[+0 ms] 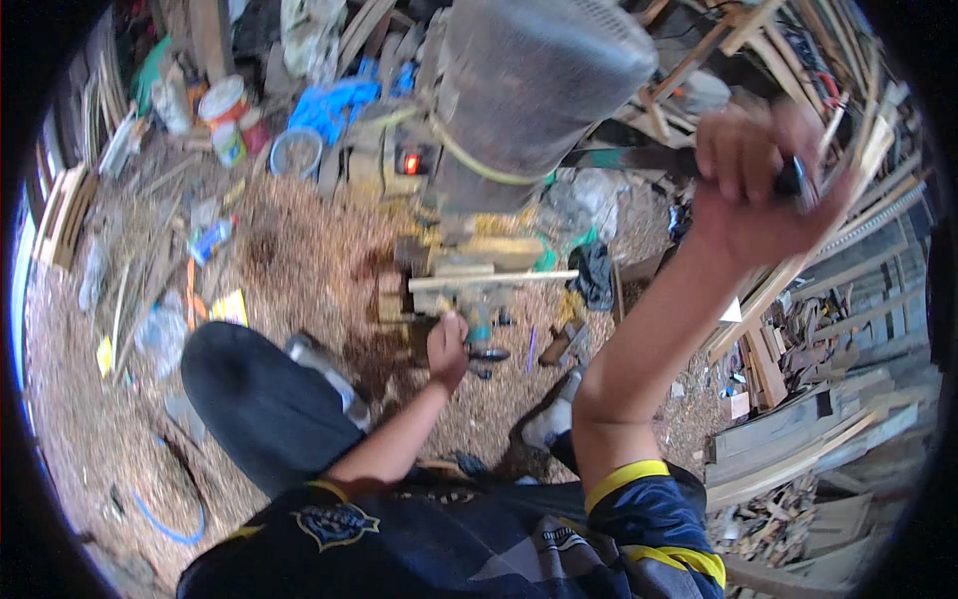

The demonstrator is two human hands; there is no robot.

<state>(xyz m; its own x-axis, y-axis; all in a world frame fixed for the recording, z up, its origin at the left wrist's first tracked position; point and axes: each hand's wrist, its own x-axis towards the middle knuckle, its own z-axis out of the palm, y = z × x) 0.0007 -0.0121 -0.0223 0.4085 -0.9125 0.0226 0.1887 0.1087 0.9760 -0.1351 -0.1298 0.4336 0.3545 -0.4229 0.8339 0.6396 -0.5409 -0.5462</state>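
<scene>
My right hand [743, 170] is raised at the upper right and blurred by motion. Its fingers wrap round the black handle of a long-bladed tool [634, 158], which points left and shows a green patch; its far end is hidden. Low in the middle, my left hand [447, 351] is closed, with its fingertips by a light wooden strip [494, 283]. What it grips, if anything, is too small to make out. The strip lies across a stack of wooden blocks [484, 253]. A dark, rounded metal-looking part [489, 354] sits just right of my left hand.
A large dark grey, round-sided thing [539, 80] with a yellowish band looms beyond the blocks. A red light [411, 163] glows to its left. Wood shavings [269, 265] cover the ground. A blue-rimmed bucket [297, 153] stands at far left; stacked timber [798, 439] lies along the right.
</scene>
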